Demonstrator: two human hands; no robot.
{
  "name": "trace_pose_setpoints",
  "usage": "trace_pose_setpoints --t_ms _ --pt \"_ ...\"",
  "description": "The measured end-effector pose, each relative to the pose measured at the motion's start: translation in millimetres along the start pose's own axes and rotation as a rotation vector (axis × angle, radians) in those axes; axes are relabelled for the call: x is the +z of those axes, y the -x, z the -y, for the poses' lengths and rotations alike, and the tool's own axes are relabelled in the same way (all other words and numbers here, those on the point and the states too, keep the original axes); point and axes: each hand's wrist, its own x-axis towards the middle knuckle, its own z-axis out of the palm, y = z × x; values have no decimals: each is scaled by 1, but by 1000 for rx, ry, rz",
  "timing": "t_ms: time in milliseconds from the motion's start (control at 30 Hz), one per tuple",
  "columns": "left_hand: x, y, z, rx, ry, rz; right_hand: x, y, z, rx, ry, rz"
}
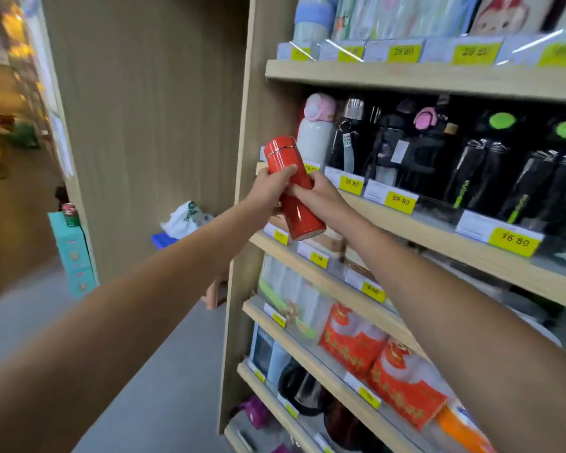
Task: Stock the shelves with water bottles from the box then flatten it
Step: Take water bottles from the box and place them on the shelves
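Note:
Both hands hold a red metal water bottle (293, 188), tilted with its cap up and to the left, just in front of the left end of a wooden shelf (438, 237). My left hand (270, 191) wraps the bottle from the left side. My right hand (317, 196) grips it from the right, fingers curled round its middle. On that shelf stand a white bottle with a pink lid (314, 132) and several black bottles (471, 165). The box is not in view.
Yellow price tags (401, 199) line the shelf edges. Lower shelves hold red packets (373, 361) and other goods. The shelf unit's side panel (242, 223) runs down at left. A teal box stack (74, 253), a white bag on a blue crate (180, 220) and a stool stand on the grey floor.

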Motion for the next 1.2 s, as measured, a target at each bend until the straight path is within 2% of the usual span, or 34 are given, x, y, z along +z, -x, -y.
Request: trace_pose_setpoints --t_ms 200,367,600,800,933,1100,1200 --pt "-26 -83 -20 107 76 84 27 -71 16 -8 -5 -133" --pt "-43 -138 -32 73 65 191 39 -101 27 67 -159 -107" --pt "-38 -196 -47 144 -34 229 44 -142 29 25 11 -348" --pt "-33 -240 -65 134 -64 271 37 -156 29 -46 312 -601" --pt "-30 -262 -70 281 -169 257 30 -164 31 -44 583 -797" --pt "-22 -278 -68 407 -304 266 34 -172 23 -30 860 -920" --pt "-15 -287 -66 490 -382 251 41 -174 17 -62 947 -977"
